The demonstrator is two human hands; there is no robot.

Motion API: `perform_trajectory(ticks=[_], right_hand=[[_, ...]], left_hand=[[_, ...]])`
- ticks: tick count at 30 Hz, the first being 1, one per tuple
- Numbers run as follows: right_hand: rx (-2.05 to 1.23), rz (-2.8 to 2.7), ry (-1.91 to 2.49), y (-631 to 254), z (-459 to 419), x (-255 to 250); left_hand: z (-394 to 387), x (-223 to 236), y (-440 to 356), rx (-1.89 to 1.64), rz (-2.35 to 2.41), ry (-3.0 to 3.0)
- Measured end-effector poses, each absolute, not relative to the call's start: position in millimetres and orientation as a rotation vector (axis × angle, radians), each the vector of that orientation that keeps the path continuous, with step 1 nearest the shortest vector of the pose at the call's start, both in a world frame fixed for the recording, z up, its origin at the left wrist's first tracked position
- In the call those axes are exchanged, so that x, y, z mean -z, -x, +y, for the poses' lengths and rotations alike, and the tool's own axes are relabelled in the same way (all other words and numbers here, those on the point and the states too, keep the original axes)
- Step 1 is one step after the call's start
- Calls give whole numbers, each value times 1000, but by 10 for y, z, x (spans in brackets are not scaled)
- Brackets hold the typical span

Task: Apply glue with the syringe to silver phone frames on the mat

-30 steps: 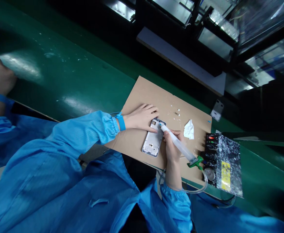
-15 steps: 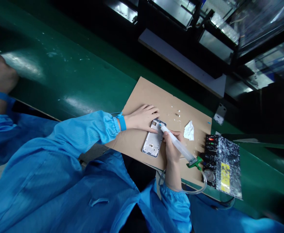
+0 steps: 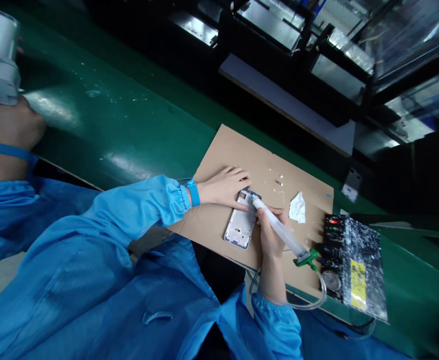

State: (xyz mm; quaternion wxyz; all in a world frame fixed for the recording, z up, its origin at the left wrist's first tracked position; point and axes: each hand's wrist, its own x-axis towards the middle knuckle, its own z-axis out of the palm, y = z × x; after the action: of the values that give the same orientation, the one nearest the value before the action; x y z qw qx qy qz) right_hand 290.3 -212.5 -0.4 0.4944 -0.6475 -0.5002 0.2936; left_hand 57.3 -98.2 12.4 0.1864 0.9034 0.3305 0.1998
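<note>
On a sheet of cardboard [image 3: 211, 225] lies a phone frame [image 3: 240, 227], pale grey with cutouts near its upper end. My left hand [image 3: 227, 188] rests palm down at the frame's upper left, fingers stretched out and the thumb lying over its edge. A translucent dispensing syringe [image 3: 279, 226] with a green cap is gripped in my right hand [image 3: 272, 232]. It slants down to the left, with its tip at the upper end of the frame. Whether the tip touches the frame I cannot tell. A clear hose [image 3: 322, 290] runs from the green cap.
A crumpled white tissue [image 3: 298, 208] and white glue specks lie on the cardboard. To the right stands a stained black control box [image 3: 358, 265] with red and green lights. Another phone part [image 3: 352, 185] lies behind it. A co-worker's hand [image 3: 16, 122] holds a grey device at far left.
The view has shifted slightly, so most things sit a little lower and further right. Both my hands keep nearly the same place on the frame and syringe. More of the co-worker's grey device shows.
</note>
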Motion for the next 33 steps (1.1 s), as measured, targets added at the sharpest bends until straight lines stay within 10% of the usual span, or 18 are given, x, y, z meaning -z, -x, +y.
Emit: perform_trajectory(ticks=[33], right_hand=[[-643, -1205, 1628, -2866, -2118, -13]], left_hand=[[-971, -98, -559, -541, 937, -2509]])
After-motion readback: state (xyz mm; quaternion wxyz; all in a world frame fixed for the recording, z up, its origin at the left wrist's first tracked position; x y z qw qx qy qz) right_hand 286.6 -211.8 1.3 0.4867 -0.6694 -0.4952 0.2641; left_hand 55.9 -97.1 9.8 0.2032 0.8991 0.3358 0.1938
